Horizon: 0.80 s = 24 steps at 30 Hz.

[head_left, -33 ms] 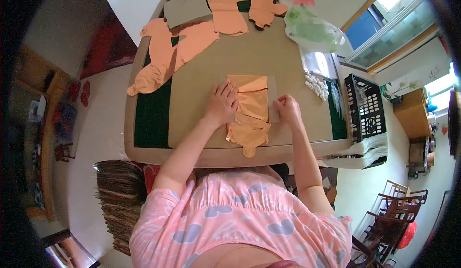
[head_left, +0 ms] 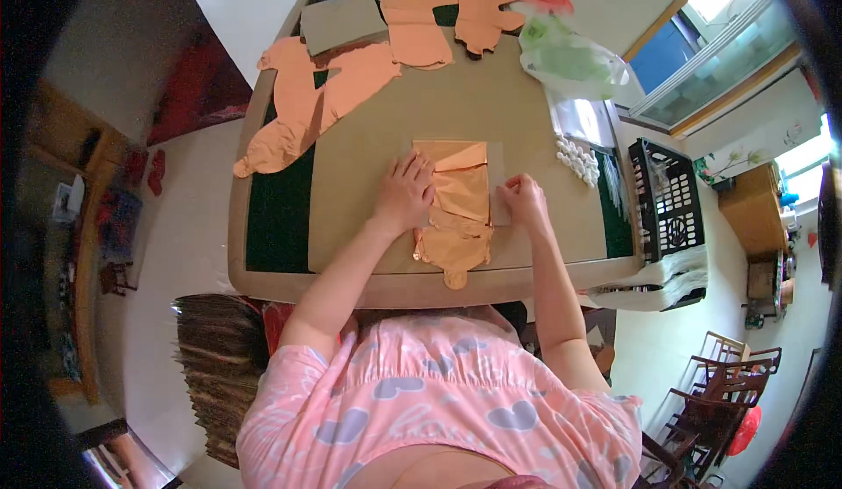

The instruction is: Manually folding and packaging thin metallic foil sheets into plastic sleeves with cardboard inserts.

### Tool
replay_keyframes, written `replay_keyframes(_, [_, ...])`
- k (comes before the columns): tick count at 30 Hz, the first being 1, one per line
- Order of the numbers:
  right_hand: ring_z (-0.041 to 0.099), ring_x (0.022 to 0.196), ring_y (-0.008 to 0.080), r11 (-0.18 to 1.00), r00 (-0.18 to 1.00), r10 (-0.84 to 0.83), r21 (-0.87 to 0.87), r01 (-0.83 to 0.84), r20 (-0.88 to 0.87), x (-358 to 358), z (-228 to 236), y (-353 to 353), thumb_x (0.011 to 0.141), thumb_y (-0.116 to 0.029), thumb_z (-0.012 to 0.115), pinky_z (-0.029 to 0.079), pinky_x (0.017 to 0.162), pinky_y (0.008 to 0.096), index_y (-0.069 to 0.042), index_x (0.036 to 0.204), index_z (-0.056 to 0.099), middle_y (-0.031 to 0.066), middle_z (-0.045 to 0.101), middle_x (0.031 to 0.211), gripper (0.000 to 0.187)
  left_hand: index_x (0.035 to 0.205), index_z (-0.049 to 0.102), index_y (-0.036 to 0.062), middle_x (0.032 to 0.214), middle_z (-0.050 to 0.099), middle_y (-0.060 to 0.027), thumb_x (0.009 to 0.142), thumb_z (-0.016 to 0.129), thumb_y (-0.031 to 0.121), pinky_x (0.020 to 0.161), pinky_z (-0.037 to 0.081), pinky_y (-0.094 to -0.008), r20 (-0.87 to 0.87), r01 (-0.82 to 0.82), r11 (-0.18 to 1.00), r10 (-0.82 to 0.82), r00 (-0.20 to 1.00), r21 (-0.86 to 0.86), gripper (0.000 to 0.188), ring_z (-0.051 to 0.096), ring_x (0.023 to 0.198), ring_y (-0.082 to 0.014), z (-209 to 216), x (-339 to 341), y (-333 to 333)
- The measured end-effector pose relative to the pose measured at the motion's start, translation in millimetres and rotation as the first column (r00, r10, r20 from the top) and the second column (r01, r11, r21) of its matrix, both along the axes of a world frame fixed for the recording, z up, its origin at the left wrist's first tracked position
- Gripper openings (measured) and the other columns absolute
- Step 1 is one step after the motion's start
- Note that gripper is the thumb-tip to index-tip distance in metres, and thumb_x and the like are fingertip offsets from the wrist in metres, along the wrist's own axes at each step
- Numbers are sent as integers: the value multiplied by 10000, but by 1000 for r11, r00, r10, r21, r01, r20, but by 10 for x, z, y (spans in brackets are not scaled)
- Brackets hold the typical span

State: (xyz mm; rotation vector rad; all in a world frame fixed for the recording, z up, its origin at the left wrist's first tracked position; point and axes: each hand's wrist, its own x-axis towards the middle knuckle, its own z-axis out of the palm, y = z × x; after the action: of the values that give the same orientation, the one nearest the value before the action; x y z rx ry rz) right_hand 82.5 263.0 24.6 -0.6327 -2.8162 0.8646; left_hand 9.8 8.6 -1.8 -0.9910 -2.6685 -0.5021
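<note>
Near us, the folded orange foil piece [head_left: 460, 189] lies on the brown board [head_left: 355, 169], its rounded tip toward us. Our left hand [head_left: 406, 192] rests flat over its left edge, fingers slightly apart. Our right hand [head_left: 524, 198] curls at the clear sheet [head_left: 497, 171]; we cannot tell whether it pinches it. Beyond lie other foil cutouts [head_left: 360, 72].

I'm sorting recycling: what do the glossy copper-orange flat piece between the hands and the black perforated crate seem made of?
The glossy copper-orange flat piece: probably thin metallic film, shiny; sharp creases and bright reflections suggest it, though foil or coated plastic stays open.
The black perforated crate: likely rigid moulded plastic, by its regular openings; finish unclear.
</note>
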Motion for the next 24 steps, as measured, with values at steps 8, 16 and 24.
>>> replay_keyframes(8, [633,946,346,1000,1000,13,-13,-13,-10,-757,-10,113,774,-340,683,501,805,431,-2,947,641,173,666,987,382,1333,475,69,1398,463,-121,943,470,292,1107,271,-514,54,-88,995,85,995,42,449,378,1341,-287,-74,-433,91])
replay_keyframes(16, [509,611,83,890,936,-256,-437,130,-242,169,-443,1317,885,-105,608,426,531,249,-16,963,637,23,612,743,121,1355,449,71,1441,410,-131,950,466,318,1115,251,-532,104,-51,998,48,993,26,474,368,1346,-291,-205,-498,180])
replay_keyframes(24, [504,718,54,812,872,-327,-580,62,-365,980,135,1191,919,-111,606,402,613,197,-28,1024,631,-27,590,814,136,1368,439,78,1446,408,-117,941,482,338,1126,247,-512,101,-70,998,69,992,7,501,375,1343,-271,-175,-501,121])
